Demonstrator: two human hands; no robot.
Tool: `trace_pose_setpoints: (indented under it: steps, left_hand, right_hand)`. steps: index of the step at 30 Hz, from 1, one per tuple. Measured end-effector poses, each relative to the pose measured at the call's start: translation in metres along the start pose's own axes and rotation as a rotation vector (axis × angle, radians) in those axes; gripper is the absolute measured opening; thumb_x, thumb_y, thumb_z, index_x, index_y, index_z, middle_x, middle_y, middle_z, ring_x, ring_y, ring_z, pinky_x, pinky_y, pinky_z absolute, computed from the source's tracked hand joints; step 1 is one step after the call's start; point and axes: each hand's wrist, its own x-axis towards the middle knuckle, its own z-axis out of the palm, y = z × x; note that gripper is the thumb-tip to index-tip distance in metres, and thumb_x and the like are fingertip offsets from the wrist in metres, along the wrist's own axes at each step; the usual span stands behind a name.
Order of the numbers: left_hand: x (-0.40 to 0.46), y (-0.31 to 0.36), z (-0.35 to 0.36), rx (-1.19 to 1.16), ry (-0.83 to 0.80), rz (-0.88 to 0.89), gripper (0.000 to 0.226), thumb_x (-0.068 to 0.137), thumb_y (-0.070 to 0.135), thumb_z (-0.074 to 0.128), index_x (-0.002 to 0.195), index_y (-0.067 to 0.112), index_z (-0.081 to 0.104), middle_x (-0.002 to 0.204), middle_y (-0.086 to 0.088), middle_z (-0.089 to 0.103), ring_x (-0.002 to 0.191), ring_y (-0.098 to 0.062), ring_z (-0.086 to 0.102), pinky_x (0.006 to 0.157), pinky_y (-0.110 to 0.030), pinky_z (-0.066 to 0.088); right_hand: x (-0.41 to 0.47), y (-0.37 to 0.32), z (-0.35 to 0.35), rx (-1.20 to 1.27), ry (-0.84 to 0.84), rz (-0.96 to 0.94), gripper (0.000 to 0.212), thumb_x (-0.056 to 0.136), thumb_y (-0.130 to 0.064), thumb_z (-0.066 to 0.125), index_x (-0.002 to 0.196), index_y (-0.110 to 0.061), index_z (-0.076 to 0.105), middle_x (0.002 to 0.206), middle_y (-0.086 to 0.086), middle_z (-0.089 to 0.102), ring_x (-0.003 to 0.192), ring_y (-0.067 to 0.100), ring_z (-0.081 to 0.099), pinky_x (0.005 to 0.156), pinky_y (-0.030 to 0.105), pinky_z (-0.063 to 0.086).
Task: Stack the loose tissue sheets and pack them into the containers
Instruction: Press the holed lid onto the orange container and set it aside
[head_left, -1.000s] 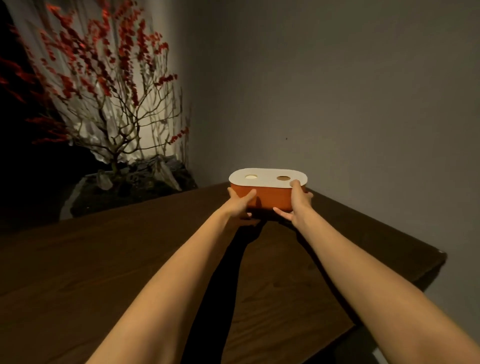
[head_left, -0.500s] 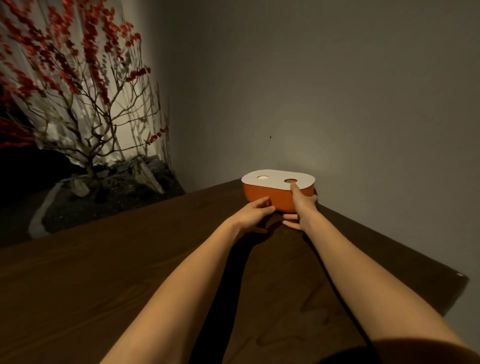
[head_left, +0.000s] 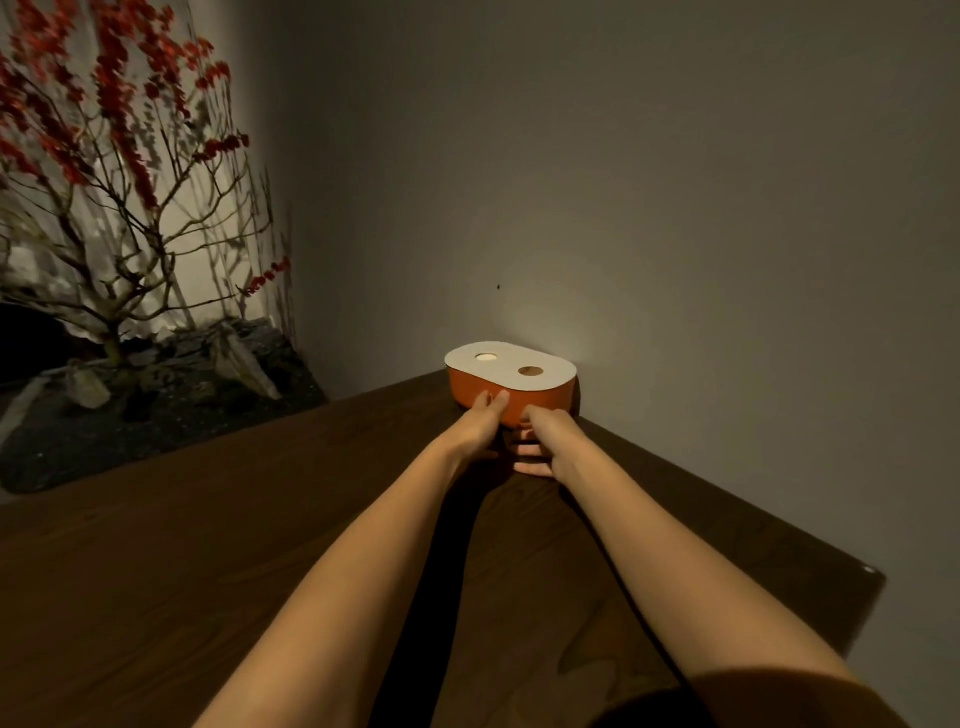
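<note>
An oval orange container (head_left: 540, 397) with a white lid (head_left: 506, 364) that has two round holes stands at the far corner of the dark wooden table (head_left: 260, 545), close to the wall. My left hand (head_left: 480, 423) touches its front wall with straight fingers. My right hand (head_left: 543, 439) is just to the right of the left one, low at the container's front. Its upper finger touches the orange wall and its other fingers lie sideways near the base. No loose tissue sheets are in view.
A bare-branched tree with red blossoms (head_left: 114, 171) stands in a dark rock bed (head_left: 156, 400) beyond the table's left far edge. A grey wall (head_left: 675, 208) rises right behind the container. The table's right edge (head_left: 857, 587) drops off near my right forearm.
The container has moved away from me toward the wall corner. My right finger has come off the lid and both hands now sit low against the front wall.
</note>
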Motion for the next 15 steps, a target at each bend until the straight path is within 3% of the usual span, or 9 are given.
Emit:
trace_pose_setpoints:
  steps: [4,7,11,15]
  left_hand:
    - [0.008,-0.003,-0.004,-0.024,0.009,-0.008,0.060,0.104,0.041,0.029,0.154,0.020,0.004,0.157,-0.010,0.024,0.141,-0.031,0.030,0.104,-0.041,0.038]
    - [0.009,-0.004,-0.007,-0.108,0.021,-0.034,0.050,0.104,0.032,0.038,0.150,0.018,0.025,0.147,-0.008,0.041,0.129,-0.027,0.045,0.094,-0.039,0.043]
    - [-0.001,-0.014,-0.014,-0.113,0.134,-0.055,0.025,0.101,0.021,0.044,0.116,0.011,0.060,0.105,-0.005,0.065,0.094,-0.017,0.061,0.078,-0.030,0.049]
    - [-0.021,-0.015,-0.026,-0.114,0.270,-0.058,0.033,0.104,0.024,0.037,0.085,0.012,0.061,0.075,-0.003,0.061,0.070,-0.013,0.057,0.065,-0.026,0.046]
  right_hand:
    - [0.007,-0.003,0.001,-0.026,-0.008,0.021,0.044,0.099,-0.019,0.047,0.141,-0.009,0.040,0.133,0.013,0.052,0.118,0.027,0.055,0.075,0.035,0.053]
    - [0.007,-0.004,0.002,-0.024,-0.004,0.014,0.039,0.100,-0.019,0.045,0.139,-0.011,0.044,0.130,0.013,0.054,0.117,0.027,0.055,0.082,0.036,0.050]
    - [-0.003,-0.002,0.008,-0.080,-0.045,0.001,0.033,0.101,-0.018,0.042,0.132,-0.011,0.051,0.122,0.012,0.060,0.115,0.027,0.057,0.093,0.038,0.048]
    - [-0.022,-0.004,0.020,-0.143,-0.097,-0.014,0.030,0.101,-0.016,0.040,0.124,-0.011,0.059,0.120,0.011,0.063,0.106,0.023,0.060,0.093,0.036,0.048]
